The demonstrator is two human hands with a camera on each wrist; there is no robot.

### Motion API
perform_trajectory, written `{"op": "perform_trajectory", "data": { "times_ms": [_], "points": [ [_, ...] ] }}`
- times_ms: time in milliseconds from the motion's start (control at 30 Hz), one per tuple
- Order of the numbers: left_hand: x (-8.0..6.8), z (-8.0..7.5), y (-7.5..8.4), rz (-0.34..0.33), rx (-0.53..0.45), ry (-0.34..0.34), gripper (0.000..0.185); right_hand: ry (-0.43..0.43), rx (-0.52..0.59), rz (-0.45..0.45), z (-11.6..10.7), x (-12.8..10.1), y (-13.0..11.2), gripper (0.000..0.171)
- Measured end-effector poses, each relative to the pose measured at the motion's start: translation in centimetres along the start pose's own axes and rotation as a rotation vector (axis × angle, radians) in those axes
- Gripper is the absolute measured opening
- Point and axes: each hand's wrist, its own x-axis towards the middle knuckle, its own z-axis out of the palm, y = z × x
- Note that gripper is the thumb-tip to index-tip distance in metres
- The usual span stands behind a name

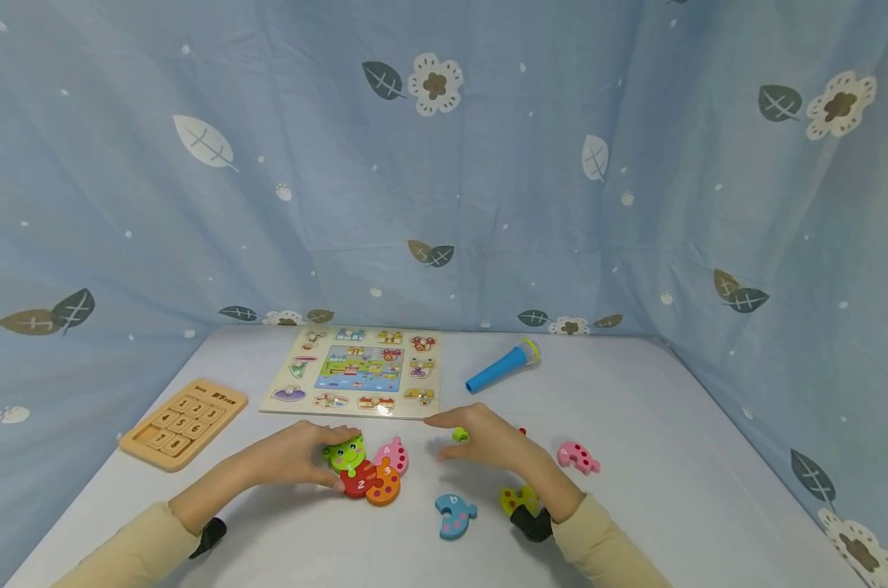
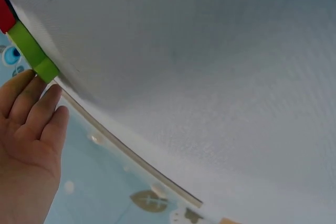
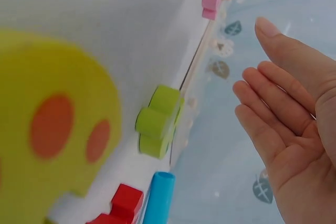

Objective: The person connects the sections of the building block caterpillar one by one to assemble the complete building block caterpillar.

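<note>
My left hand [image 1: 296,453] rests its fingertips on the edge of a green caterpillar-face puzzle piece [image 1: 346,454]; its thumb lies by the red piece marked 2 [image 1: 359,480]. The orange piece marked 3 [image 1: 385,485] and the pink piece marked 4 [image 1: 392,456] adjoin these, forming a curved chain. In the left wrist view the fingers reach up to the green piece [image 2: 31,51]. My right hand [image 1: 484,437] is over the table with fingers extended, holding nothing. A green piece [image 3: 160,121] stands beyond it, partly hidden by the hand in the head view.
A blue piece marked 6 [image 1: 454,516], a yellow spotted piece [image 1: 513,498] and a pink piece [image 1: 578,457] lie loose near the right arm. Behind are a picture board [image 1: 355,412] and a blue toy microphone [image 1: 498,367]. A wooden number tray [image 1: 185,423] is at left.
</note>
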Motion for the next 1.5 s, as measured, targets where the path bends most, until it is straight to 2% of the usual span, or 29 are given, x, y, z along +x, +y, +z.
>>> {"op": "perform_trajectory", "data": {
  "times_ms": [467,767,900,1067,1233,1500],
  "points": [
    [0.2,-0.1,0.1,-0.014,-0.008,-0.012,0.083,0.044,-0.008,0.038,-0.5,-2.6,0.9,0.049],
    [0.4,-0.2,0.1,-0.023,-0.013,-0.025,0.082,0.029,-0.014,0.062,-1.1,-3.7,1.6,0.053],
    [0.4,-0.3,0.2,-0.030,-0.019,-0.027,0.082,0.033,-0.026,0.054,-1.2,-3.8,2.2,0.054],
    [0.3,-0.3,0.2,-0.035,-0.033,-0.030,0.082,0.020,-0.054,0.085,-1.4,-3.8,2.8,0.056],
    [0.3,-0.2,0.2,-0.026,-0.036,-0.035,0.081,-0.021,-0.090,0.102,-1.7,-3.4,2.9,0.056],
    [0.6,-0.4,0.1,-0.016,-0.028,-0.043,0.078,-0.089,-0.085,0.135,-2.2,-2.4,3.0,0.056]
  ]
}}
